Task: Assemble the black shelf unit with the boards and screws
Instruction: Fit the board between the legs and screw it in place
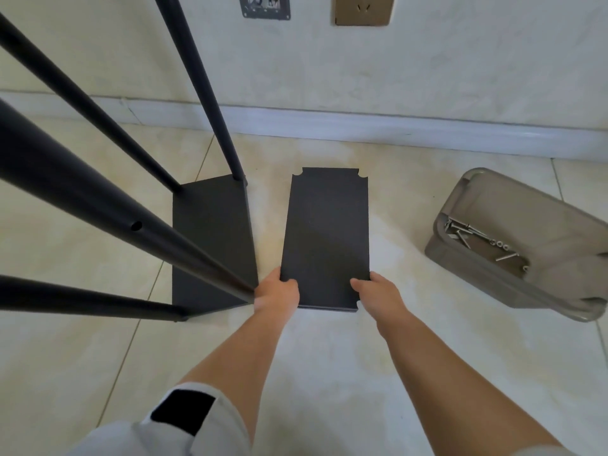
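Note:
A loose black board (327,232) with notched far corners lies over the tiled floor, its near end held by both hands. My left hand (278,292) grips the near left corner, thumb on top. My right hand (378,296) grips the near right corner the same way. To the left stands the partly built shelf unit: a black base board (210,238) with black poles (98,205) rising from its corners toward me. Loose screws (473,236) and washers lie in a grey bin at the right.
The grey bin (513,284) lies tilted on the floor at the right. A pale wall with a skirting board (362,126) runs behind, with a wall socket (363,9) and a metal plate (266,6) above. My knee in light shorts (171,422) is at the bottom left.

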